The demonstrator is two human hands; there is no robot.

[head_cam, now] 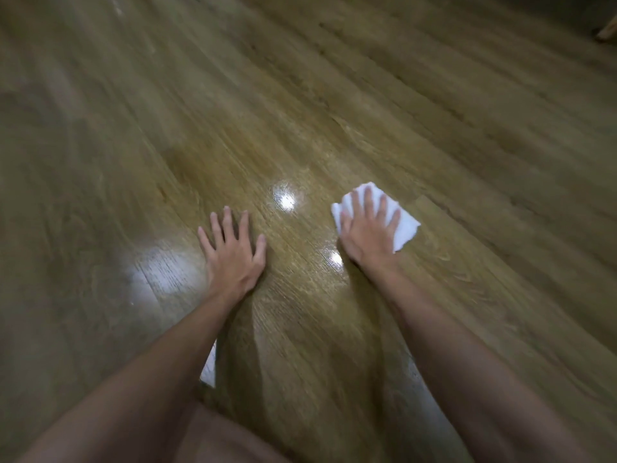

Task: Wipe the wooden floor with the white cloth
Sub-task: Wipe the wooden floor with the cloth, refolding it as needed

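A glossy brown wooden floor (300, 111) fills the whole view. A small folded white cloth (405, 228) lies flat on it right of centre. My right hand (369, 228) presses down on the cloth with fingers spread, covering its middle; the cloth's edges stick out on the left, top and right. My left hand (233, 252) rests palm down on the bare boards, fingers apart, holding nothing, about a hand's width left of the cloth. Both forearms reach in from the bottom of the view.
Bright light reflections (287, 198) shine on the floor between and beside my hands. A pale object (606, 33) shows at the far right top corner. My knee (213, 439) is at the bottom edge. Open floor extends ahead and to both sides.
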